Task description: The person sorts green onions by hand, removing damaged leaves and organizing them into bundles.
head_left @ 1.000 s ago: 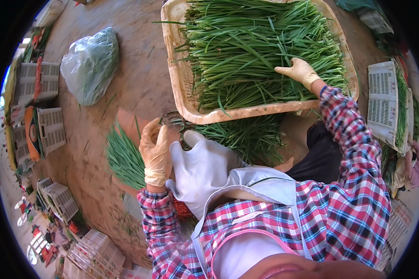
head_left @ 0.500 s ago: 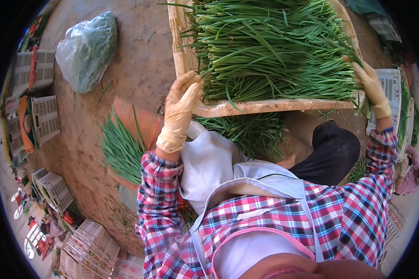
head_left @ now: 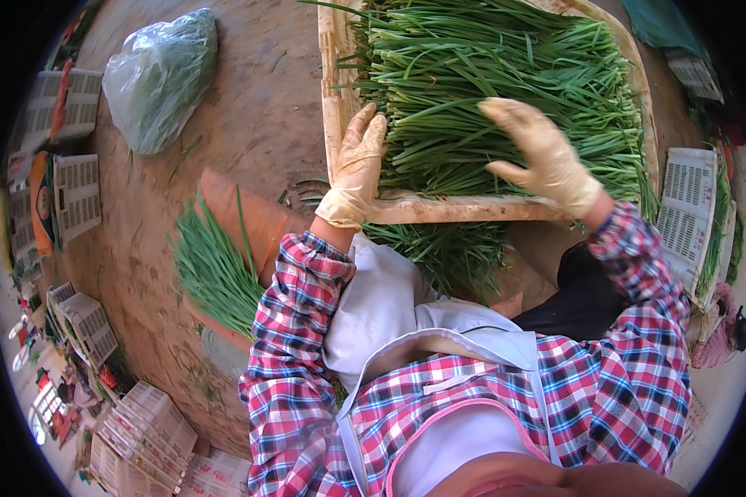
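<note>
A shallow, dirt-stained cream crate [head_left: 464,209] in front of me is packed with long green garlic chives [head_left: 439,91] lying crosswise. My left hand [head_left: 355,170], in a pale latex glove, rests at the crate's near left corner. Its fingers are stretched over the left wall, against the chive ends, and grip nothing. Over the near right part of the chives is my right hand [head_left: 543,157], gloved alike, with thumb and fingers spread; whether it touches the leaves I cannot tell. More chives [head_left: 443,253] show below the crate, between my legs.
To my left, a bunch of chives [head_left: 215,265] lies by a reddish-brown sheet [head_left: 236,219]. A clear plastic bag [head_left: 162,83] of greens sits on the dirt floor further off. White slatted crates [head_left: 79,195] stand along the left, with another crate [head_left: 688,215] holding chives at right.
My right hand has left the crate's right edge and swung inward over the chives. My left hand has shifted from the rim corner to the chive ends, its fingers straighter.
</note>
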Tool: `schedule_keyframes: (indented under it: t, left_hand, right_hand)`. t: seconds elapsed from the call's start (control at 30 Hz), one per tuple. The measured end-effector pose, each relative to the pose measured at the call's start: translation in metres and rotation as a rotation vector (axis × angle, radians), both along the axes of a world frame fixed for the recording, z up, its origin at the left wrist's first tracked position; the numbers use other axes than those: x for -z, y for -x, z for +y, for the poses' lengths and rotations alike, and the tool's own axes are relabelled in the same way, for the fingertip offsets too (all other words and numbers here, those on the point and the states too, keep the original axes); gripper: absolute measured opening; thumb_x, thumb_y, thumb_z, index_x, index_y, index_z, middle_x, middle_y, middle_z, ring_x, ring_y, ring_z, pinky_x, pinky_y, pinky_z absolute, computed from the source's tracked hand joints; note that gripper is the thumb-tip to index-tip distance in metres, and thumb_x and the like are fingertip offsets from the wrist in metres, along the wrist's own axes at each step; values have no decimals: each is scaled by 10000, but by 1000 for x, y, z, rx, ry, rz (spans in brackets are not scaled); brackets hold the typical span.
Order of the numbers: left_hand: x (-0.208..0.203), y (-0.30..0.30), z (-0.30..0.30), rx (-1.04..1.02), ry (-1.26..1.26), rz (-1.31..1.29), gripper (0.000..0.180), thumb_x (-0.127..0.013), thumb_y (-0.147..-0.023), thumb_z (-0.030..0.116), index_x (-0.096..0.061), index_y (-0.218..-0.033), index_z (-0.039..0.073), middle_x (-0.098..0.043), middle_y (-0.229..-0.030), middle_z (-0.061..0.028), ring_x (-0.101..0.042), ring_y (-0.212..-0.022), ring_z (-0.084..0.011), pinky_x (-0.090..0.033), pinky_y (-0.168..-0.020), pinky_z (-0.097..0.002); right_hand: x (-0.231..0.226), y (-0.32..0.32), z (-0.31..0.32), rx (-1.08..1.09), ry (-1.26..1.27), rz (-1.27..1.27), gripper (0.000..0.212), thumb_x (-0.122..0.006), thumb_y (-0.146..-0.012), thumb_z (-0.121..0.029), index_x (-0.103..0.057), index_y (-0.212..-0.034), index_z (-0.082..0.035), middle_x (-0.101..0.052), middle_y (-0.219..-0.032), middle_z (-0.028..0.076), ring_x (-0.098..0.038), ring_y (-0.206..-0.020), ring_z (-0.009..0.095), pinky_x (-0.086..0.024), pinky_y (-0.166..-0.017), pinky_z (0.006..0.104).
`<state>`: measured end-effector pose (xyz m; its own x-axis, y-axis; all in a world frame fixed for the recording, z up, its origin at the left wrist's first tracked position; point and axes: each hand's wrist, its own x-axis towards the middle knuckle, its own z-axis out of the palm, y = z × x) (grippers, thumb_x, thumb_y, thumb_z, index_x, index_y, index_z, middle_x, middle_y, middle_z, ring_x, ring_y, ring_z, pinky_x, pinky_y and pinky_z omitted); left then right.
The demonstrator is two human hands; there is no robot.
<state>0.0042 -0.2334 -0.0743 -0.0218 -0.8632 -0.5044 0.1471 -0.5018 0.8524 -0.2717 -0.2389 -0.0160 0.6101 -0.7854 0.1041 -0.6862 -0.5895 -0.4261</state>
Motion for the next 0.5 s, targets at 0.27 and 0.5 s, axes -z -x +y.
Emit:
schedule_keyframes:
  t: [0.27,0.5]
  left_hand:
    - [-19,12,0,-94,-84,-51,484,-477,-930,406,-417,-1327,135,-464,-1258,-5,-516,-1006,-131,-447,-813,-320]
    - [-24,6,6,-78,-135,-57,463,-448,-932,430,-499,-1259,106,-564,-1094,-8,-500,-766,-67,-448,-748,-277]
  right_hand:
    - [55,-83,-16,-71,176,91,1089,-807,-554,-319,-200,-1426,-82,-379,-1321,114,-395,-1207,282,-290,-1030,411]
    - [47,-86,-8,-130,183,145,838,-753,-565,-179,-415,-1331,-139,-469,-1147,60,-475,-1059,241,-357,-933,375]
